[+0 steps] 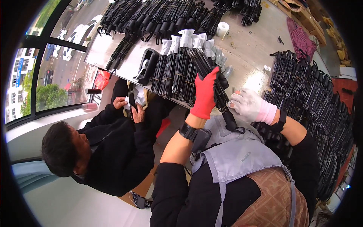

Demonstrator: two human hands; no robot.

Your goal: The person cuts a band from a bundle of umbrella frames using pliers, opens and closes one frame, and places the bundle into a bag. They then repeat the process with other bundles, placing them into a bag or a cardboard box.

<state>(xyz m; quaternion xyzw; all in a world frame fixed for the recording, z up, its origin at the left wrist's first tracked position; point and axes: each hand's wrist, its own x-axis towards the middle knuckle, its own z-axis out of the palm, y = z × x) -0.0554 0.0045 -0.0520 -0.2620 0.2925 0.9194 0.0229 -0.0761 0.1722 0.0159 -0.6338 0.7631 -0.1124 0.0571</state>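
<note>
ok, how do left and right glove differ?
Colour: the left glove is red with black areas; the right glove is whitish with a pink cuff.
Coverage: the right glove leaves some fingertips bare; the left glove shows none bare.
Pose: the left glove grips the black umbrella frames; the right glove is by their handle end, contact unclear.
Both reach the wrist.

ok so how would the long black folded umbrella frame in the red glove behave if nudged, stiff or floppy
The long black folded umbrella frame is probably stiff, its slender rods running straight and close. Its thick cylindrical black handle may make that end heavier. The thin black strap loop looks likely to flop.
</note>
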